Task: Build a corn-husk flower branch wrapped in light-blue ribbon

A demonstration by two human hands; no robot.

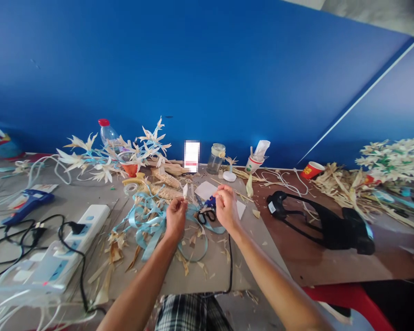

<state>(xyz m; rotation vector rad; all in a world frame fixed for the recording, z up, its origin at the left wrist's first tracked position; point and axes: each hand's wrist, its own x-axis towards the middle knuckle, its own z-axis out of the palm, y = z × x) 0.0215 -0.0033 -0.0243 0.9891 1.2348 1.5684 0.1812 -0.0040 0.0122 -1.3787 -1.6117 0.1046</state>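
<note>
My left hand (pixel 175 217) is closed in a pinch on a small pale strip of corn husk (pixel 185 190) that stands up from its fingers. My right hand (pixel 226 207) is curled closed just to the right, over a blue glue gun (pixel 209 202) and black-handled scissors (pixel 206 214); what its fingers hold I cannot make out. Loops of light blue ribbon (pixel 148 220) lie under and left of my left hand. Husk scraps (pixel 189 257) litter the grey table (pixel 72 202) around both hands.
Husk flowers (pixel 117 156) with a plastic bottle (pixel 107 132) stand at the back left. Two power strips (pixel 86 225) with black cables and another blue glue gun (pixel 29 202) lie left. A glass jar (pixel 215 158), paper cups, a black strapped headset (pixel 324 225) and a husk heap (pixel 345 184) sit right.
</note>
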